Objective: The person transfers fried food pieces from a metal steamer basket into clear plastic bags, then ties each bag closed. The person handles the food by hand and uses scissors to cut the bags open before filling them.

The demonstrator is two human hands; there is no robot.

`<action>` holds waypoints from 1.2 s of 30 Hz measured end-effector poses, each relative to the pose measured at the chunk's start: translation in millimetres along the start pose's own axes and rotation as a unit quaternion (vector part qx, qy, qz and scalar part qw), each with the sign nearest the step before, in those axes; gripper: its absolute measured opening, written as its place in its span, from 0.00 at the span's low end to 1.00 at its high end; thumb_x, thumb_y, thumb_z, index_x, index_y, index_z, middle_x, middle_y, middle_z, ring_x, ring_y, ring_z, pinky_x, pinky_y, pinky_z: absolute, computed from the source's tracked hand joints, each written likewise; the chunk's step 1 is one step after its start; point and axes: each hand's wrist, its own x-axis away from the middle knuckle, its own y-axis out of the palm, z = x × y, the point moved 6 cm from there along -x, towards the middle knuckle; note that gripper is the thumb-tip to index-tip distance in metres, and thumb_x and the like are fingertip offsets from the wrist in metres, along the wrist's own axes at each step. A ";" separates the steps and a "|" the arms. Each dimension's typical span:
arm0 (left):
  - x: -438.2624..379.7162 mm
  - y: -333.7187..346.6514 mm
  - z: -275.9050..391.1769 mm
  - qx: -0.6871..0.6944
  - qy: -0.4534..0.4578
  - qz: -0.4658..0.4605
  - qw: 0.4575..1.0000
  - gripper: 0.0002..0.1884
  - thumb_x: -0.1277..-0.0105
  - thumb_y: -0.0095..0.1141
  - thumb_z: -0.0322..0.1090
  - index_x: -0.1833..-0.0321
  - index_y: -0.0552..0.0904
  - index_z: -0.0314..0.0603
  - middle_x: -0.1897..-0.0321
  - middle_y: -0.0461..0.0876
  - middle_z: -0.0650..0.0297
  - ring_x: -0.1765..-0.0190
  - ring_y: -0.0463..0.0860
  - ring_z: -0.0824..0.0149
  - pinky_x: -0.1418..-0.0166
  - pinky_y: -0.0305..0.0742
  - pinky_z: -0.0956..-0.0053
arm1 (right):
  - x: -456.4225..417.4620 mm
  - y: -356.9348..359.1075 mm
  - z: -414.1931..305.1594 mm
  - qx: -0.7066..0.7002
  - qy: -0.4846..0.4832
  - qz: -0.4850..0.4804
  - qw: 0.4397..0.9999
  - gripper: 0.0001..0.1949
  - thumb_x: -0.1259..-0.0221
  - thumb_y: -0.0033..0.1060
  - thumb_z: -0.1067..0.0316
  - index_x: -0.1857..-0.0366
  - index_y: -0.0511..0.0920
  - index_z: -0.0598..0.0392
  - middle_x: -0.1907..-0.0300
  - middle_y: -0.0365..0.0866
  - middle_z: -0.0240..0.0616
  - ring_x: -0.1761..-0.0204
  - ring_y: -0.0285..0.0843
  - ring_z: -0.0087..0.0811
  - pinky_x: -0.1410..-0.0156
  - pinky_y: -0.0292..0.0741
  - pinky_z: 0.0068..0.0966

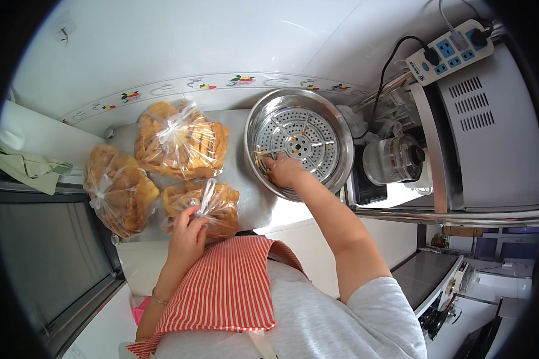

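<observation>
My right hand reaches into a round stainless steel pot. Its fingers touch the left part of the perforated steamer plate inside, where orange-brown crumbs lie; whether it pinches any is hidden. My left hand is at the knot of the nearest clear plastic bag, its fingers bent; a grip on the knot cannot be made out. That bag holds golden-brown fried food pieces. Two similar knotted bags stand behind it: a large bag near the wall and another bag at the left.
A steel tabletop carries the bags and pot. To the right are a glass kettle, a power strip with plugged-in cables, and a grey vented appliance on a metal rack. A cloth hangs at the left, above a dark-framed panel.
</observation>
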 end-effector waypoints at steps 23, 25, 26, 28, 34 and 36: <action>11.5 22.7 13.6 -0.079 -0.141 0.056 0.985 0.11 0.39 0.58 0.22 0.54 0.80 0.39 0.40 0.70 0.52 0.37 0.72 0.51 0.42 0.76 0.66 | 0.1 39.9 28.0 -0.358 -0.118 -0.055 0.925 0.14 0.40 0.58 0.64 0.50 0.79 0.52 0.59 0.85 0.42 0.57 0.82 0.39 0.52 0.76 0.32; 10.4 22.8 16.1 -0.084 -0.139 0.058 0.985 0.11 0.38 0.57 0.22 0.54 0.80 0.40 0.40 0.70 0.52 0.37 0.72 0.51 0.41 0.76 0.65 | 0.6 38.2 29.5 -0.354 -0.103 -0.033 0.929 0.15 0.43 0.60 0.67 0.51 0.80 0.52 0.57 0.85 0.43 0.54 0.83 0.41 0.48 0.76 0.32; 10.6 22.5 16.5 -0.079 -0.144 0.057 0.985 0.11 0.39 0.57 0.22 0.54 0.80 0.40 0.40 0.70 0.52 0.37 0.72 0.51 0.41 0.75 0.65 | 1.4 38.6 29.9 -0.361 -0.099 -0.030 0.927 0.16 0.44 0.59 0.67 0.50 0.79 0.52 0.57 0.85 0.43 0.54 0.83 0.41 0.47 0.76 0.32; 8.8 22.4 16.1 -0.063 -0.150 0.060 0.985 0.11 0.39 0.58 0.22 0.53 0.81 0.40 0.40 0.71 0.52 0.38 0.72 0.50 0.40 0.74 0.64 | 2.8 39.5 34.8 -0.375 -0.087 -0.022 0.923 0.17 0.45 0.59 0.69 0.49 0.79 0.52 0.57 0.85 0.44 0.54 0.83 0.41 0.46 0.76 0.32; 9.2 18.9 13.6 -0.036 -0.166 0.060 0.984 0.11 0.40 0.58 0.23 0.54 0.81 0.41 0.42 0.73 0.53 0.41 0.74 0.50 0.39 0.71 0.62 | 6.3 37.5 41.6 -0.467 -0.048 -0.008 0.883 0.17 0.45 0.57 0.69 0.50 0.80 0.57 0.56 0.85 0.46 0.53 0.83 0.41 0.45 0.76 0.31; 9.1 18.5 9.9 -0.047 -0.148 0.061 0.986 0.11 0.41 0.58 0.24 0.55 0.82 0.41 0.43 0.73 0.53 0.42 0.75 0.51 0.40 0.71 0.61 | 0.5 42.1 46.3 -0.427 -0.036 -0.003 0.903 0.16 0.45 0.56 0.69 0.51 0.80 0.58 0.56 0.85 0.46 0.53 0.82 0.40 0.45 0.75 0.31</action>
